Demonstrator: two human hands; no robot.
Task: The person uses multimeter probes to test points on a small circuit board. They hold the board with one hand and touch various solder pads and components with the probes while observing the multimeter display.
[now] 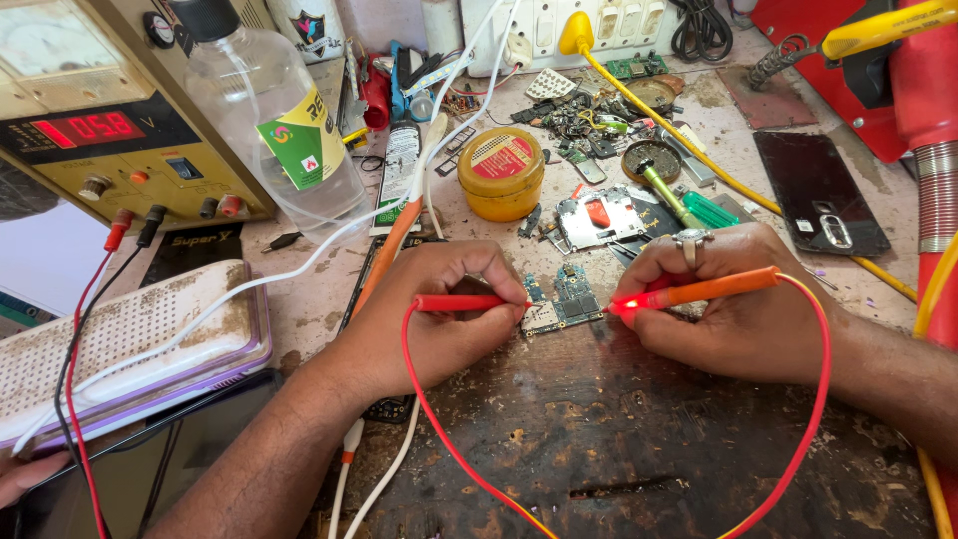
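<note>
The left hand (439,309) is pinching a red probe (464,302) and the right hand (733,309) an orange probe (714,289), fingers closed pen-like for fine aim, tips meeting the small circuit board (561,304) lying on the table (619,439) between both fingertips.

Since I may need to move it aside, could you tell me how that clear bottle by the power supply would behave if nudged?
The clear bottle stands tall and narrow, so it would probably tip rather than slide. It looks nearly empty, so likely light. Its smooth plastic wall may be slippery.
</note>
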